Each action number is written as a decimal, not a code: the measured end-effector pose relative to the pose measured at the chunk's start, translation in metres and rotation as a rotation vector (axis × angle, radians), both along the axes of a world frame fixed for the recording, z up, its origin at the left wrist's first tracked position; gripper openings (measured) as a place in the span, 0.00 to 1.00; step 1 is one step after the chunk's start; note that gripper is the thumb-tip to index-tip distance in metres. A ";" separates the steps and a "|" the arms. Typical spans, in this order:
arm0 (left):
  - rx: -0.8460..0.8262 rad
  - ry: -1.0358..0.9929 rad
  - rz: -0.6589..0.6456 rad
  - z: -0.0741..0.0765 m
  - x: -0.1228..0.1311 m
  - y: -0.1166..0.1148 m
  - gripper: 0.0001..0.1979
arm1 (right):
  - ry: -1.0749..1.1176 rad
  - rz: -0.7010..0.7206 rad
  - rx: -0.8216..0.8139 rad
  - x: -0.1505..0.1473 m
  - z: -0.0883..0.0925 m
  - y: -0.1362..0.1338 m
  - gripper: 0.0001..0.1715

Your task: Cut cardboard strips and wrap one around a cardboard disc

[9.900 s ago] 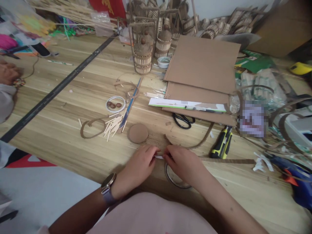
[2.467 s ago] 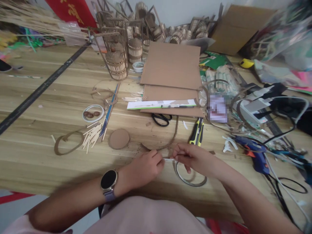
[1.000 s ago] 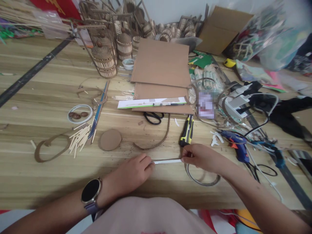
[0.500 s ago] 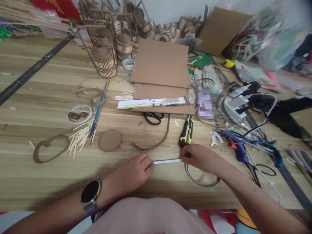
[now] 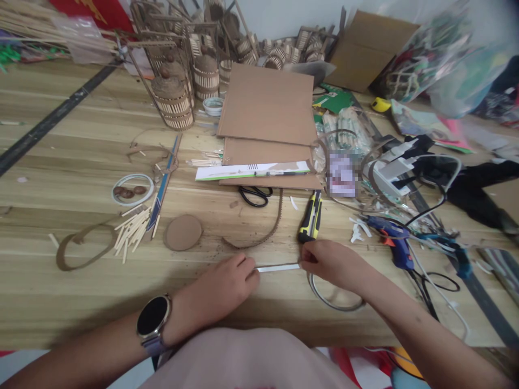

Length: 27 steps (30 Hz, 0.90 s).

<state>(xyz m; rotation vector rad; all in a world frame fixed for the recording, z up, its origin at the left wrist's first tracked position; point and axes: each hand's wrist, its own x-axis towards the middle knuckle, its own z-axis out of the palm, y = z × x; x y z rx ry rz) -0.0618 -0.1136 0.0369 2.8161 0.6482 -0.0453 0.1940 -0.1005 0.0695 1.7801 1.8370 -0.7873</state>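
Observation:
A narrow strip (image 5: 278,267), white on its face and brown along its edge, stretches low over the table between my hands. My left hand (image 5: 233,281), with a watch on its wrist, pinches the strip's left end. At the other end my right hand (image 5: 324,262) has its fingers closed on the same strip. Below the right wrist lies a curved loop (image 5: 336,305); whether it joins the strip is hidden by the hand. Just above the right hand is a yellow-and-black utility knife (image 5: 311,217). A brown toothed strip (image 5: 270,235) curves on the table beyond both hands.
Left of centre lie a cardboard disc (image 5: 183,233), short sticks (image 5: 132,232) and a tape ring (image 5: 132,190). Black-handled scissors (image 5: 255,197) poke out from under cardboard sheets (image 5: 267,105). A glue gun (image 5: 395,243) with cables lies right. Small wooden buckets (image 5: 172,102) stand behind.
My left hand has shifted slightly right along the strip, so the visible length between my hands is a little shorter. The right hand stays nearly where it was.

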 end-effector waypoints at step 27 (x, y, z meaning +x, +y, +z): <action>0.050 -0.011 -0.266 0.003 0.039 0.030 0.06 | 0.021 -0.020 0.040 0.000 -0.001 -0.002 0.07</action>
